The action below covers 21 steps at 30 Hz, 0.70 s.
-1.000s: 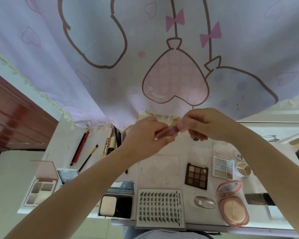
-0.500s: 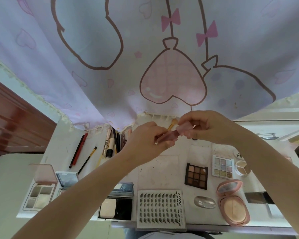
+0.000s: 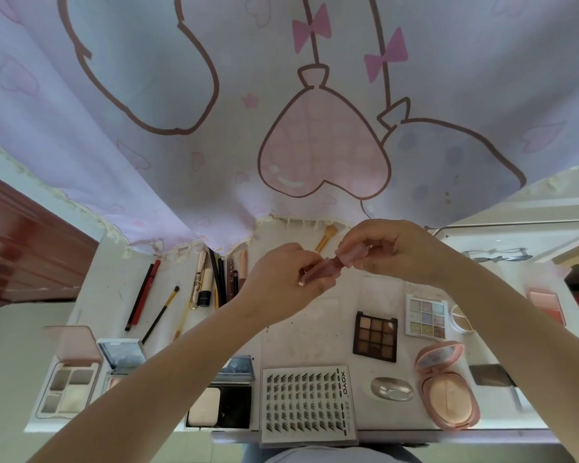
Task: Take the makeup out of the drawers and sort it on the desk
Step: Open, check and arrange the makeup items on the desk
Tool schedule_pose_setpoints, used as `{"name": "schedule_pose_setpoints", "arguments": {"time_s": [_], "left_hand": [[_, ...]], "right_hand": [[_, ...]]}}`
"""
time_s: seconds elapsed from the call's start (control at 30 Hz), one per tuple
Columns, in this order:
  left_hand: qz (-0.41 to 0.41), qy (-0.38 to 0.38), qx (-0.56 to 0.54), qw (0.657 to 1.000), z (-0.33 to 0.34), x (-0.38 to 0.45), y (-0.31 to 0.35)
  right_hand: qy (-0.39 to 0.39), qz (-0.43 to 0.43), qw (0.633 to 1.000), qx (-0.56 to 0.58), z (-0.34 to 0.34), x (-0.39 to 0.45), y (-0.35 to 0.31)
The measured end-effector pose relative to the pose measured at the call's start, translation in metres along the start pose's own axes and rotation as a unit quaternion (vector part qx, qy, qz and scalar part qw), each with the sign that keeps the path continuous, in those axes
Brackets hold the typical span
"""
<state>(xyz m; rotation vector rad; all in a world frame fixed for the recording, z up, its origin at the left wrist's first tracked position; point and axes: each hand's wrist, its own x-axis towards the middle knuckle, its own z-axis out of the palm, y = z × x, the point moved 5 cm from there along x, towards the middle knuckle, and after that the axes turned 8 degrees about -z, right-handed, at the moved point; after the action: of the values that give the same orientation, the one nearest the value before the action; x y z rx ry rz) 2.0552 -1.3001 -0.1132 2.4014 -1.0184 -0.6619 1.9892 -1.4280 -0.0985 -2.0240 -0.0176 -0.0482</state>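
Above the white desk (image 3: 315,315) both my hands hold one small pink lip-gloss tube (image 3: 321,270). My left hand (image 3: 281,279) grips its body and my right hand (image 3: 391,252) pinches its pink cap end (image 3: 353,255). Makeup lies sorted on the desk: pencils and tubes (image 3: 211,279) at the back left, a brown eyeshadow palette (image 3: 375,336) and a pastel palette (image 3: 426,316) at the right, a lash tray (image 3: 306,404) at the front. No drawer is in view.
A pink round compact (image 3: 447,392) stands open at the front right, and several open compacts (image 3: 69,375) sit at the front left. A small gold brush (image 3: 326,237) lies at the back. A patterned cloth (image 3: 281,111) hangs over the desk's far edge.
My hands stay together on the pink tube and have shifted slightly. The gold brush behind them has come into sight.
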Motion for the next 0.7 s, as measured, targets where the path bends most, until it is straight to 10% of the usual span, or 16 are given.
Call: {"name": "schedule_pose_setpoints", "arguments": {"time_s": [0.37, 0.7], "left_hand": [[-0.152, -0.037, -0.205, 0.966, 0.072, 0.068, -0.032], [-0.201, -0.019, -0.194, 0.96, 0.116, 0.122, -0.044]], "right_hand": [[0.028, 0.255, 0.946, -0.198, 0.007, -0.039, 0.086], [-0.018, 0.305, 0.894, -0.327, 0.028, -0.039, 0.124]]}}
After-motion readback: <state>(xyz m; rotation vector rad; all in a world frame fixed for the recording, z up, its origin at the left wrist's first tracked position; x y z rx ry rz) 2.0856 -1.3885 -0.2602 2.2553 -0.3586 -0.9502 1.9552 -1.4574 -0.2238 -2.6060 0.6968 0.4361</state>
